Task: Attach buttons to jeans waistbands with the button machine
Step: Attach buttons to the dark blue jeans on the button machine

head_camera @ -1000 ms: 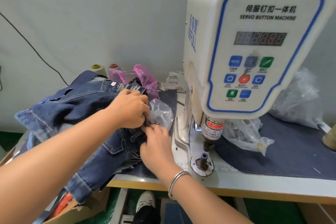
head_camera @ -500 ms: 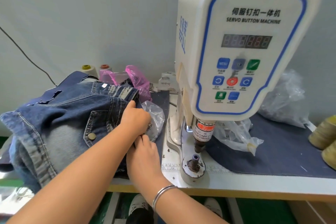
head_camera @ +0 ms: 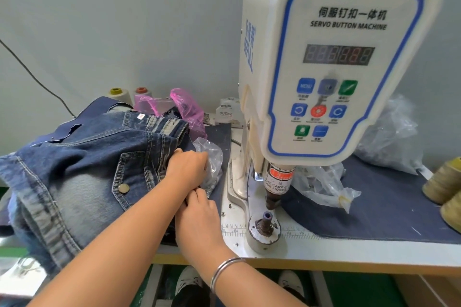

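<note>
A pile of blue jeans [head_camera: 87,169] lies on the left of the table, a metal button [head_camera: 124,187] showing on one pocket flap. My left hand [head_camera: 185,169] rests on the pile's right edge with fingers curled over the denim, next to a clear plastic bag [head_camera: 212,157]. My right hand [head_camera: 199,217], a bangle on its wrist, sits just below it, fingers curled into the denim and fingertips hidden under the left hand. The white servo button machine [head_camera: 324,70] stands to the right; its lower die [head_camera: 265,219] and punch [head_camera: 274,197] have nothing between them.
Crumpled clear bags [head_camera: 324,184] lie on a dark cloth mat [head_camera: 386,207] behind the die. Yellow thread cones [head_camera: 444,182] stand at the right edge, two more cones [head_camera: 117,93] and a pink bag [head_camera: 187,107] at the back. A ruler strip [head_camera: 234,230] runs along the front.
The jeans pile has been turned and pulled left, bringing the buttoned pocket into view. Both hands have slid down to the pile's right edge, closer to the table front.
</note>
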{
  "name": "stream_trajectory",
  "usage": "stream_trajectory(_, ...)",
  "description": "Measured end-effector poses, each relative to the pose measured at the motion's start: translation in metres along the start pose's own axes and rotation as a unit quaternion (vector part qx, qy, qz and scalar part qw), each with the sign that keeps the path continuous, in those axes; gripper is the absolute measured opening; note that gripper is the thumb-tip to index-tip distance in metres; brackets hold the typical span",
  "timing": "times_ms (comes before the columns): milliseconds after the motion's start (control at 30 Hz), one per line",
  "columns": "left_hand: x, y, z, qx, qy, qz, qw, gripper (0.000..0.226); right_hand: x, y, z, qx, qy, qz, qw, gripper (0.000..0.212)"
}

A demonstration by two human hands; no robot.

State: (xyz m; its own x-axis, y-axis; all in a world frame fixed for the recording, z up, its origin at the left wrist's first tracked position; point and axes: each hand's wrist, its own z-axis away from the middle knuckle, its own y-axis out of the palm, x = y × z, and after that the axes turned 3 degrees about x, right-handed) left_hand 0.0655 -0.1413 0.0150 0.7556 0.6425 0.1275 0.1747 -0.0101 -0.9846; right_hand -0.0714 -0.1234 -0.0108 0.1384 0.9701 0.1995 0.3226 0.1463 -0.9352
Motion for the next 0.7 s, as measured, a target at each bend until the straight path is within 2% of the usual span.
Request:
stream_trajectory(133,0.003,0.0,0.004,-0.029,0.011,0.066,0.997,0.018,-0.002,0.003,0.001,-0.008,0.001,-0.004,1.0,0.03)
stream_trajectory(200,0.004,-0.001,0.009,-0.052,0.012,0.145,0.988,0.018,-0.004,0.004,0.001,-0.007,0.0,-0.008,1.0,0.029)
stream_trajectory(300,0.003,-0.011,0.021,-0.082,-0.004,0.341,0.937,0.014,-0.012,0.0,0.005,-0.021,0.005,-0.075,0.997,0.031)
stream_trajectory(367,0.0,-0.024,0.039,-0.112,-0.038,0.47,0.875,0.011,-0.018,-0.01,0.014,-0.061,0.031,-0.205,0.976,0.032)
stream_trajectory(467,-0.015,-0.035,0.077,-0.082,-0.069,0.658,0.745,0.013,-0.027,-0.03,0.041,-0.123,0.083,-0.389,0.909,0.029)
stream_trajectory(533,-0.033,-0.037,0.104,-0.015,-0.079,0.748,0.659,0.01,-0.033,-0.038,0.059,-0.142,0.127,-0.437,0.879,0.033)
stream_trajectory(633,-0.061,-0.033,0.128,0.079,-0.111,0.855,0.5,0.021,-0.045,-0.046,0.081,-0.184,0.177,-0.475,0.842,0.034)
stream_trajectory(667,-0.068,-0.032,0.132,0.099,-0.119,0.874,0.461,0.022,-0.048,-0.048,0.086,-0.192,0.188,-0.474,0.839,0.034)
stream_trajectory(700,-0.075,-0.031,0.134,0.116,-0.126,0.884,0.436,0.02,-0.052,-0.049,0.091,-0.195,0.197,-0.466,0.84,0.033)
